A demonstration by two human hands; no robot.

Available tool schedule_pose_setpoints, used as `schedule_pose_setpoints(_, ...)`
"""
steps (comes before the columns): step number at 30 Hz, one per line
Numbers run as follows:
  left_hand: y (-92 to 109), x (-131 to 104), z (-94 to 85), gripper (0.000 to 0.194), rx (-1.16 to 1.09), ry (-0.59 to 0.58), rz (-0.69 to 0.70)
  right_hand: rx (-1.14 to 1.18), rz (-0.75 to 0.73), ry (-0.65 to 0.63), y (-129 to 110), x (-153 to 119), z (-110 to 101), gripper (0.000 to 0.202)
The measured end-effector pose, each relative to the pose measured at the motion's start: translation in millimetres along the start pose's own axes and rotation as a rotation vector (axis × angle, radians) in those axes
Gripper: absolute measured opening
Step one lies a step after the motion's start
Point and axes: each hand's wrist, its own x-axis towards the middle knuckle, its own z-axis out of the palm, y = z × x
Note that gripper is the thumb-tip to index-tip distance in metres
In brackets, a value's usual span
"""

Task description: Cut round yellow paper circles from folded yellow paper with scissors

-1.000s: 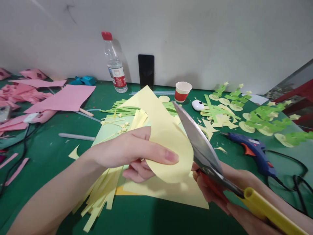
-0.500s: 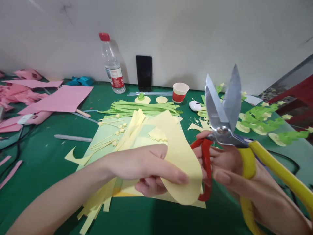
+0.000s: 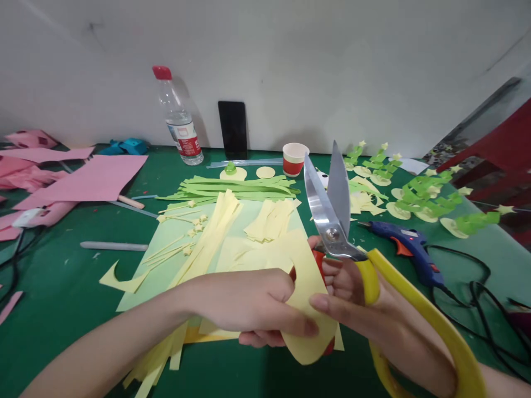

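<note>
Scissors [image 3: 332,221] with steel blades parted and pointing up sit in the right hand [image 3: 365,309], whose fingers are closed through the red and yellow handle loops, the long yellow loop sweeping down past the wrist. Just to the left of that hand, the left hand [image 3: 253,304] pinches a curled sheet of yellow paper [image 3: 309,309], thumb on top and fingers folded beneath, so the sheet bends over and hangs between the two hands, touching the red loop of the scissors. Under both hands lies a pale green sheet [image 3: 166,271] on the green counter [image 3: 62,287], strewn with cut yellow strips [image 3: 215,232], some trailing below the left forearm. Beyond the left hand, a bundle of green strips [image 3: 232,188] lies across the counter, and farther still stand a plastic bottle [image 3: 178,119] with a red cap, a dark phone [image 3: 233,130] propped against the wall, and a red and white paper cup [image 3: 294,158]. To the right of the right hand rests a blue glue gun [image 3: 404,243] with its black cord, with little green paper trees [image 3: 431,199] on round bases behind it. Far off to the left of the left hand lie pink sheets [image 3: 91,177] and a grey pen [image 3: 114,246].
</note>
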Motion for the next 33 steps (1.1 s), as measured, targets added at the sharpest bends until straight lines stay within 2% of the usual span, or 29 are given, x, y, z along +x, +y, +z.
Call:
schedule_pose_setpoints(3,2.0,-1.4,1.9,0.036,0.247,0.187,0.05,-0.021,0.06,-0.057,-0.2,3.7,-1.4,0.022)
schedule_pose_setpoints(6,-1.8,1.0,3.3,0.04,0.418,0.352,0.099,0.027,0.001,0.015,0.1,6.6,-2.7,0.007)
schedule_pose_setpoints(10,-9.8,8.5,6.3,0.036,0.389,0.448,0.268,0.252,-0.15,0.101,6.9,6.7,-4.5,0.03)
schedule_pose_setpoints(12,-10.8,11.2,9.3,0.034,0.34,0.454,0.305,0.335,-0.16,0.114,11.4,5.0,-5.1,0.02)
schedule_pose_setpoints(14,-9.5,12.0,12.8,0.035,0.32,0.443,0.286,0.371,-0.144,0.11,14.1,3.0,-5.0,0.011)
schedule_pose_setpoints(19,-6.6,10.0,17.9,0.041,0.328,0.428,0.212,0.364,-0.094,0.157,12.6,0.7,-1.7,0.018)
schedule_pose_setpoints(22,-8.9,10.2,18.1,0.044,0.284,0.431,0.158,0.33,-0.064,0.256,13.5,0.6,-0.4,0.022)
schedule_pose_setpoints(24,-10.8,11.8,18.5,0.042,0.252,0.425,0.179,0.316,-0.042,0.278,14.9,0.2,0.2,0.022)
schedule_pose_setpoints(26,-12.2,14.2,19.7,0.041,0.224,0.422,0.202,0.318,-0.041,0.223,15.4,-0.5,1.0,0.02)
schedule_pose_setpoints(28,-12.9,16.4,21.1,0.039,0.189,0.454,0.219,0.324,-0.074,0.18,14.4,-1.1,1.9,0.021)
schedule_pose_setpoints(30,-12.7,17.0,21.6,0.038,0.174,0.476,0.267,0.321,-0.122,0.193,13.2,-0.8,2.4,0.019)
schedule_pose_setpoints(33,-10.6,12.4,19.7,0.036,0.175,0.441,0.339,0.325,-0.176,0.179,12.8,1.0,0.1,0.011)
